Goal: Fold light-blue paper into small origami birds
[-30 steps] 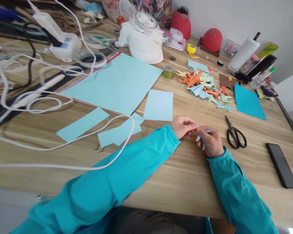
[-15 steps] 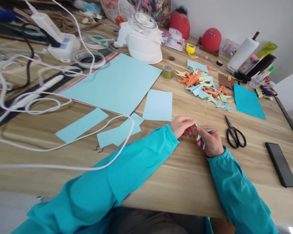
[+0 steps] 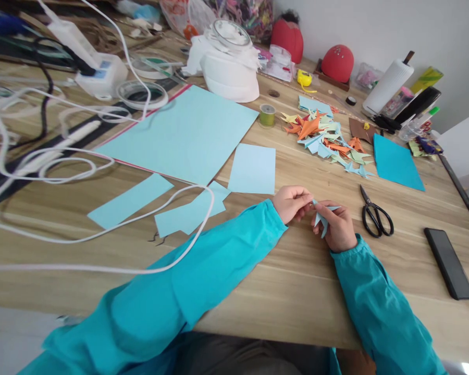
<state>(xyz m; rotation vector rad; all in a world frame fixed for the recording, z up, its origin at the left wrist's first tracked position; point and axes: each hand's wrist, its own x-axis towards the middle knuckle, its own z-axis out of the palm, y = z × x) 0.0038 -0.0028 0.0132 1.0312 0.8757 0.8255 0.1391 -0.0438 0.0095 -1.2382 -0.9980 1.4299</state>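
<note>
Between both hands is a small light-blue origami crane (image 3: 322,223), its narrow points sticking out past the fingers. My right hand (image 3: 341,227) is closed on its body, thumb on top. With thumb and fingertips together, my left hand (image 3: 293,202) pinches the tip at the crane's left end. Part of the folded paper is hidden under the right fingers. Black-handled scissors (image 3: 376,216) lie just right of my right hand. Beyond the hands is a pile of folded paper cranes (image 3: 324,138) in orange, blue and pale green.
Light-blue sheets, a large one (image 3: 187,133) and a square (image 3: 252,167), lie left of the hands, with cut strips (image 3: 131,200) nearer. A white cable (image 3: 82,240) loops across the left side. A black phone (image 3: 449,263) rests at right, a thread spool (image 3: 267,115) behind.
Both hands stay in nearly the same place. The crane has turned slightly in the right fingers, and its lower points have shifted a little to the left.
</note>
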